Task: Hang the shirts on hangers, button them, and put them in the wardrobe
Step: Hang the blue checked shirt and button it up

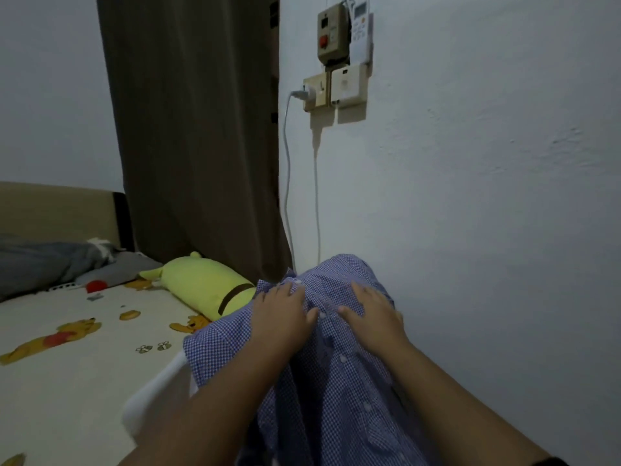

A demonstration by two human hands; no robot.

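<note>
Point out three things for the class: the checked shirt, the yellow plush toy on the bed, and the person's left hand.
checked shirt (339, 408): head view, on the front panel below the hands.
yellow plush toy (201, 280): head view, on its body.
left hand (282, 311): head view, on the back of the hand.

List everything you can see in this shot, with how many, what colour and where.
shirt: one, blue-and-white check, bottom centre, under both hands
plush bolster: one, yellow-green, on the bed beside the shirt
bed sheet: one, cream with cartoon bears, left
pillow: one, grey, far left
curtain: one, brown, centre back
wall switches: cluster, beige and white, upper wall
left hand: flat on shirt
right hand: flat on shirt
</note>
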